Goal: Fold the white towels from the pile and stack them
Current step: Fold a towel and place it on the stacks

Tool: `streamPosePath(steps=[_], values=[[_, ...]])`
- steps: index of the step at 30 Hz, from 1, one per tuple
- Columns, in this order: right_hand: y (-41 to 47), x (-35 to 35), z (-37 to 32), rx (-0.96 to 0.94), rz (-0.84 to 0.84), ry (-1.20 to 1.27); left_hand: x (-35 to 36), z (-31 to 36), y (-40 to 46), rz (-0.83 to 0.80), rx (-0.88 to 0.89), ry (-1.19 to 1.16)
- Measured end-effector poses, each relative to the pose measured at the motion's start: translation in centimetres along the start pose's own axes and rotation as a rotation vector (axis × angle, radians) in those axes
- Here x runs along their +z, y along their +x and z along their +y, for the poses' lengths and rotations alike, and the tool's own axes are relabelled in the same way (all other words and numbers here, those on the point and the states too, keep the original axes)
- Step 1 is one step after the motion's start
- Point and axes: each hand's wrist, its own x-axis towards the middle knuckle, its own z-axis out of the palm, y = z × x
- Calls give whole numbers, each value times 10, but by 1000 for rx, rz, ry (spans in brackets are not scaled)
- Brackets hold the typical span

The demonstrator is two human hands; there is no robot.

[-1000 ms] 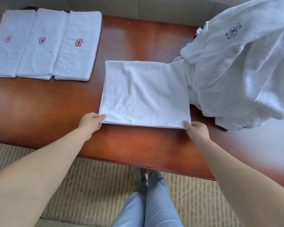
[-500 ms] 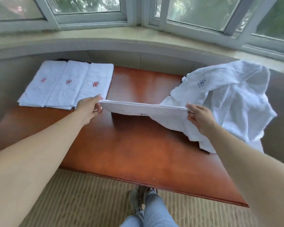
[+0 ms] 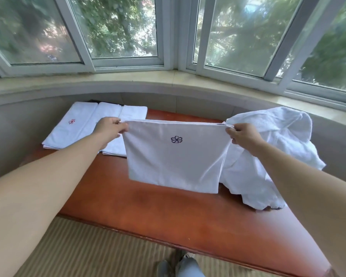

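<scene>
Towel hangs folded, my left hand and right hand each pinching a top corner, so the edges align above the table.

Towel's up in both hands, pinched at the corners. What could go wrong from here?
1. The held towel hangs right beside the unfolded pile; its lower right corner may snag or drag the pile.
2. The left hand and right hand pinch only the top corners; a slip would probably undo the fold.
3. Setting it down askew could disturb the folded towels.
</scene>
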Motion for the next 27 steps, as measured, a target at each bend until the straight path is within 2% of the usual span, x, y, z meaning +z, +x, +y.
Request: streamPosePath(steps=[3, 10, 15, 17, 21, 27], values=[[4, 9, 2, 7, -29, -39, 4, -12, 2, 32, -27, -18], [6, 26, -11, -26, 38, 164, -1, -21, 9, 109, 60, -149], [-15, 33, 1, -116, 84, 13, -7, -45, -7, 67, 74, -194], [-31, 49, 28, -86, 18, -110, 0, -80, -27, 17, 31, -133], [-66, 89, 102, 28, -212, -361, 11, -173, -66, -199, -107, 187], [-97, 139, 172, 150, -544, -555, 35, -263, -89, -480, -245, 454]])
